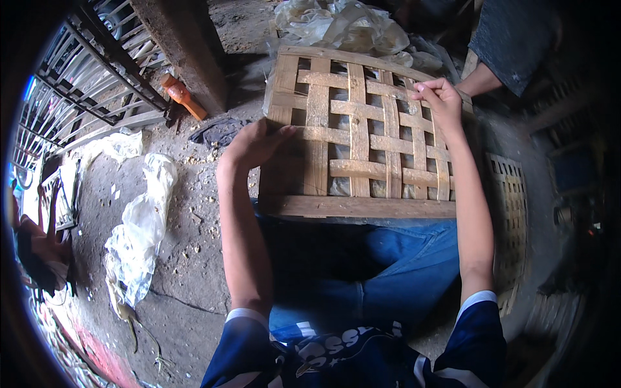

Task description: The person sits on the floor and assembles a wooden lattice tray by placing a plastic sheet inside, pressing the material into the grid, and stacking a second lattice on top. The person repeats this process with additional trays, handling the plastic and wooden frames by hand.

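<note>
A woven slat tray [359,112] with a wooden frame leans over my lap, its near edge by my blue trousers. Flat pale strips cross over and under each other, with square gaps between them. My left hand [254,143] grips its left side, thumb on top and the other fingers partly hidden. Over the upper right part of the weave, my right hand [442,105] is closed in a pinch. Whatever sits between those fingertips is too small to make out.
Crumpled clear plastic [143,226] lies on the dirt floor at left, with more plastic sheeting [349,26] beyond the tray. An orange mallet-shaped object [183,97] stands by a post [184,48]. Another woven panel [510,226] is at right. Another person's foot [480,81] shows at the upper right.
</note>
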A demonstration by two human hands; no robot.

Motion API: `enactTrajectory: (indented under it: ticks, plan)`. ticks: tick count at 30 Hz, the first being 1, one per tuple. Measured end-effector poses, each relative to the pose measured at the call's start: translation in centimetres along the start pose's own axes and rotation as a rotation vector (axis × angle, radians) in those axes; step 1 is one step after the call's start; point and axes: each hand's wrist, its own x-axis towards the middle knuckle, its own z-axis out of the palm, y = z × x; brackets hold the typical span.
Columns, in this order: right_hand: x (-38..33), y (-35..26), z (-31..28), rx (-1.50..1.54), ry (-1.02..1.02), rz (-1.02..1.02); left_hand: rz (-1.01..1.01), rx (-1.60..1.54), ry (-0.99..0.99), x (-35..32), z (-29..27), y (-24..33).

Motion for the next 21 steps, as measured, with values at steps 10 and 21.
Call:
enactTrajectory:
  ticks: [10, 21]
  plan:
    - [-12.7, -4.5, -10.8, 0.048, 0.260, 0.213, 0.000, -0.062, -0.081, 0.4, -0.1, -0.5]
    - [-45.1, 1.4, -24.9, -1.377, 0.550, 0.497, 0.027, 0.012, -0.026, 0.3, 0.0, -0.2]
